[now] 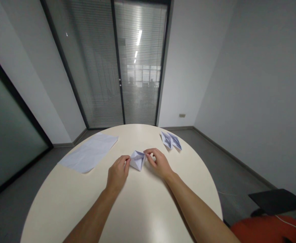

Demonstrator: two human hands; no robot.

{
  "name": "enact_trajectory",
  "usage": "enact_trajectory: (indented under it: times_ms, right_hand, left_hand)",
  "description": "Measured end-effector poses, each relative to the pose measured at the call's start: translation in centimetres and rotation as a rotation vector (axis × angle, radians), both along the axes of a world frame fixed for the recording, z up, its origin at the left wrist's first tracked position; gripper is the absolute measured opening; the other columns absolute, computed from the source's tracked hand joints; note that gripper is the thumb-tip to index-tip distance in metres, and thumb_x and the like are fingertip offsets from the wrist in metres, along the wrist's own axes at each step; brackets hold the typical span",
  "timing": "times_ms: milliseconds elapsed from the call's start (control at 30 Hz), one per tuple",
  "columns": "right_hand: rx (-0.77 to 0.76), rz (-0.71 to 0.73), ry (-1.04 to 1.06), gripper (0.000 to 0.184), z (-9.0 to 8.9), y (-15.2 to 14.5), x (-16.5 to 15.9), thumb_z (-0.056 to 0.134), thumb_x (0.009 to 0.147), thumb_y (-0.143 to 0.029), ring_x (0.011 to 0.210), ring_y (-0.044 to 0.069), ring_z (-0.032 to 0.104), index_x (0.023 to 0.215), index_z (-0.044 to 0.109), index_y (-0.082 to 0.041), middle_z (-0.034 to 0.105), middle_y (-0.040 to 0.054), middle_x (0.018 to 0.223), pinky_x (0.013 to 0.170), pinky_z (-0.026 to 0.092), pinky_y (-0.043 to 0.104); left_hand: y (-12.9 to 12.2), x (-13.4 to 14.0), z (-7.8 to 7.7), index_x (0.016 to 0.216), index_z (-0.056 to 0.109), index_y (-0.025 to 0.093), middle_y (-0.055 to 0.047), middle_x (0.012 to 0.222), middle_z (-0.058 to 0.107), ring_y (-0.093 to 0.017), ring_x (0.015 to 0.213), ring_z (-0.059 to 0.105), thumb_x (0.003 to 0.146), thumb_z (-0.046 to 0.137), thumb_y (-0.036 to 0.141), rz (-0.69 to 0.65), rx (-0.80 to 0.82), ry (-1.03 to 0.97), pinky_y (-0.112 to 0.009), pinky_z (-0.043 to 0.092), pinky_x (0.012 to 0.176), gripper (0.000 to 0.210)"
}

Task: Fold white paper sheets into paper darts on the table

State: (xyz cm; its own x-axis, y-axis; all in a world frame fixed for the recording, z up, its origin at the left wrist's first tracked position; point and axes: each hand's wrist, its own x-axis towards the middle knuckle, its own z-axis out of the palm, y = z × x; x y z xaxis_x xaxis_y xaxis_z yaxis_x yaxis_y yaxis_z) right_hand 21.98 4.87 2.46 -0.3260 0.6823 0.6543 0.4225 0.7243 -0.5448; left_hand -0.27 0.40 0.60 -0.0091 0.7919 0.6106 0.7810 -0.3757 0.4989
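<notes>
A small folded piece of white paper is held over the middle of the round table, its flaps partly spread and a hollow showing between them. My left hand pinches its left corner between thumb and fingers. On the other side, my right hand grips the right corner with thumb and fingertips. Two folded paper pieces of a similar look lie side by side farther back on the right. To the left rest flat white paper sheets, loosely stacked.
The cream round table fills the lower middle. A red chair seat and a black panel are at the lower right. Behind the table stands a glass partition with blinds; a wall socket sits low on the wall.
</notes>
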Motion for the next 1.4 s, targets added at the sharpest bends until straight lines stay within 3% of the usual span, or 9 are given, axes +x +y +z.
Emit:
enact_trajectory:
  times_ms: [167,333,567,967,1133,1233,1300,1400]
  right_hand:
    - [-0.097,-0.062,0.071,0.015,-0.4,0.4,0.2,0.048,0.102,-0.032,0.099,0.020,0.066,0.103,0.060,-0.023,0.073,0.0068,0.111,0.085,0.049,0.035]
    - [-0.184,-0.148,0.131,0.020,-0.4,0.6,0.6,0.045,0.102,-0.038,0.089,0.021,0.064,0.107,0.057,-0.023,0.072,0.0076,0.109,0.075,0.048,0.033]
    - [-0.231,-0.280,0.192,0.022,-1.0,1.4,1.3,0.045,0.099,-0.043,0.074,0.021,0.060,0.102,0.053,-0.023,0.068,0.0041,0.090,0.065,0.042,0.031]
    - [-0.248,-0.310,0.256,0.019,-1.5,2.2,1.4,0.049,0.095,-0.040,0.069,0.020,0.057,0.098,0.055,-0.022,0.064,0.0016,0.078,0.064,0.040,0.029]
    - [-0.345,-0.226,0.157,0.015,-2.1,2.0,1.1,0.049,0.093,-0.036,0.063,0.019,0.056,0.098,0.055,-0.023,0.061,-0.0016,0.070,0.062,0.039,0.028]
    - [-0.401,-0.182,0.075,0.014,-2.5,1.9,0.8,0.048,0.092,-0.034,0.063,0.018,0.056,0.098,0.055,-0.022,0.062,-0.0016,0.070,0.061,0.038,0.028]
    - [-0.411,-0.177,0.037,0.014,-2.6,1.8,0.6,0.048,0.092,-0.032,0.062,0.018,0.056,0.097,0.056,-0.022,0.062,-0.0020,0.069,0.060,0.037,0.027]
    - [-0.411,-0.202,-0.003,0.012,-2.5,1.7,0.4,0.049,0.090,-0.029,0.060,0.017,0.055,0.096,0.057,-0.022,0.061,-0.0028,0.066,0.059,0.036,0.026]
  left_hand:
    - [0.1,0.0,-0.1,0.105,0.062,0.023,-0.004,0.100,0.074,-0.019,0.084,0.072,0.101,0.045,0.034,0.055,-0.100,-0.090,-0.029,0.052,0.075,0.021]
    - [0.1,-0.1,0.1,0.110,0.059,0.023,-0.005,0.101,0.075,-0.018,0.075,0.072,0.100,0.046,0.035,0.126,-0.174,-0.170,-0.028,0.051,0.071,0.020]
    - [0.2,-0.1,0.5,0.111,0.055,0.023,-0.007,0.102,0.075,-0.020,0.081,0.073,0.101,0.044,0.033,0.238,-0.247,-0.186,-0.027,0.046,0.069,0.017]
    - [0.4,-0.3,0.5,0.096,0.057,0.025,-0.005,0.096,0.075,-0.023,0.086,0.071,0.096,0.052,0.036,0.373,-0.314,-0.126,-0.029,0.047,0.069,0.013]
    - [0.6,-0.3,-0.2,0.123,0.058,0.023,-0.008,0.112,0.073,-0.026,0.104,0.069,0.092,0.055,0.032,0.295,-0.227,-0.122,-0.037,0.054,0.088,0.033]
    - [0.9,-0.5,-0.8,0.138,0.052,0.018,-0.013,0.135,0.064,-0.028,0.127,0.058,0.089,0.056,0.026,0.178,-0.067,-0.035,-0.043,0.046,0.109,0.050]
    - [0.9,-0.5,-1.0,0.139,0.053,0.018,-0.013,0.141,0.061,-0.028,0.132,0.054,0.090,0.054,0.023,0.079,-0.009,0.047,-0.045,0.041,0.115,0.049]
    - [0.8,-0.4,-1.0,0.131,0.059,0.019,-0.011,0.131,0.068,-0.026,0.123,0.061,0.093,0.051,0.023,-0.024,-0.049,0.126,-0.048,0.041,0.115,0.039]
